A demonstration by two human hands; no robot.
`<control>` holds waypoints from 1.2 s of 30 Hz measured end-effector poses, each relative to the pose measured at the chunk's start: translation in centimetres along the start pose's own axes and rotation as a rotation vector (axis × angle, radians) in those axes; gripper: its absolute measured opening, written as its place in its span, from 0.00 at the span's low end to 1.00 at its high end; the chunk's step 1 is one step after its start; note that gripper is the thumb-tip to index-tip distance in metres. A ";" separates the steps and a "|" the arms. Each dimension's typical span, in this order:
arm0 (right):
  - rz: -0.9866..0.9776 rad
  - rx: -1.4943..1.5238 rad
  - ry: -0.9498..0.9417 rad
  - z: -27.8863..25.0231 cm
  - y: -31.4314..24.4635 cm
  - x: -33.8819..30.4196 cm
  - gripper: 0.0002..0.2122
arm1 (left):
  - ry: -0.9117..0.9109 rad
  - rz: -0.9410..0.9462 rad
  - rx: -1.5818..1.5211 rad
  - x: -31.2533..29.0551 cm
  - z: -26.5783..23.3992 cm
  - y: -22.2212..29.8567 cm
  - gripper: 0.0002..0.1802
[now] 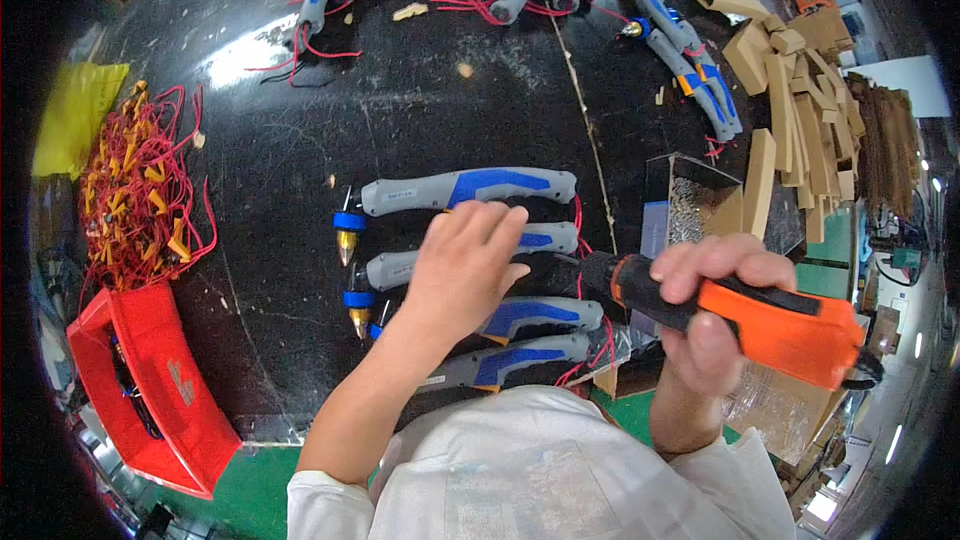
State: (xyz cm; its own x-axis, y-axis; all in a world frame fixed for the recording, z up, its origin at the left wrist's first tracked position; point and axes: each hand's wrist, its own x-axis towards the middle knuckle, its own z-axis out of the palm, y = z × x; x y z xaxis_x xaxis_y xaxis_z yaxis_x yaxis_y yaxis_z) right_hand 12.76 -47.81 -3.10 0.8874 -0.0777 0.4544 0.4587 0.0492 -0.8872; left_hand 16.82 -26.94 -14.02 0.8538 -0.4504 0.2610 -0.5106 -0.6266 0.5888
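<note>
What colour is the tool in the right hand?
The power tool is orange and black, best seen in the head view.

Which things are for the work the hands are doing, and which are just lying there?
Probably for the work:
orange power tool, in the right hand
grey-and-blue handle, under the left hand
small silver parts, nearby

Seemingly lying about:
yellow sheet
tan blocks

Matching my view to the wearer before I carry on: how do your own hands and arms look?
The left hand and right hand are both ungloved, with no watch or band visible at either wrist. The forearms are uncovered below short, loose white sleeves. These belong to a white shirt with a faint, unclear print on the front.
</note>
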 end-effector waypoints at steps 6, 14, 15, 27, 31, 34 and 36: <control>0.000 0.127 -0.032 -0.3 -0.5 -0.4 0.23 | 0.012 -0.239 0.002 -5.8 -6.1 -2.5 0.25; 0.102 0.225 0.042 2.2 0.9 -0.6 0.24 | 0.048 -0.307 0.090 -7.7 -6.0 -3.4 0.23; 0.088 0.247 0.034 2.4 1.0 -0.5 0.24 | 0.049 -0.303 0.073 -7.7 -6.0 -3.6 0.22; 0.039 0.150 -0.022 0.9 -0.2 -1.6 0.24 | 0.056 -0.027 0.001 -6.9 -4.9 0.8 0.20; 0.072 0.208 -0.039 1.1 -0.5 -1.9 0.24 | -0.194 -0.079 0.168 -7.9 -2.7 0.8 0.26; 0.080 0.230 -0.077 1.9 0.1 -1.8 0.24 | -0.145 -0.062 0.152 -8.5 -2.6 -0.1 0.23; 0.093 0.234 -0.074 2.1 0.4 -1.8 0.24 | -0.110 -0.055 0.133 -8.7 -2.4 -0.1 0.19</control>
State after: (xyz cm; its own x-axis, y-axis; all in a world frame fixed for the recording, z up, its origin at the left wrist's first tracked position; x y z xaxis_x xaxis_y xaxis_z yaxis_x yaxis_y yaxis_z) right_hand 11.43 -45.56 -4.15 0.9234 0.0105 0.3837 0.3653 0.2829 -0.8869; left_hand 9.67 -21.41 -14.52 0.8683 -0.4753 0.1420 -0.4786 -0.7276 0.4914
